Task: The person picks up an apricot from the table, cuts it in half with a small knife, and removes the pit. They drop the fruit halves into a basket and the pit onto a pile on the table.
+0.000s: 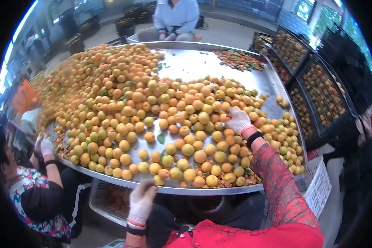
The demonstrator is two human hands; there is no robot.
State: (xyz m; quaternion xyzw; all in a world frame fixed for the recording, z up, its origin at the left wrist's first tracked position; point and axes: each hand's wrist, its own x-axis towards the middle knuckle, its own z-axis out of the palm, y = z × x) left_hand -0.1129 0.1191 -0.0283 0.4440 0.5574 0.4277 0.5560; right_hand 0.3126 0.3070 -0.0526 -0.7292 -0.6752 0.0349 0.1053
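At the bottom of the frame, the wearer's red garment [252, 235] lay nearest the camera. The left hand [141, 205], in a pale knit glove, was raised at bottom centre-left, just in front of the near rim of the desk [186, 66]. Its wrist was low, its fingers pointed upward and were partly bent; whether it held anything could not be determined.

A white crate [319, 188] stood at lower right, beside the desk.

The right arm, in a red patterned sleeve [277, 177], extended from lower right toward the centre. The right hand [238, 120], also gloved, was positioned palm-down among the apricots [197, 104], its fingers closed narrowly on a thin implement [222, 109] directed toward the upper left. The apricots covered most of the desk, from upper left to right of centre.

At left, a co-worker [37, 200] sat with gloved hands near the desk's edge. Small brown pieces [239, 60] lay at upper right. Beyond the far rim, another person [177, 18] sat at top centre.
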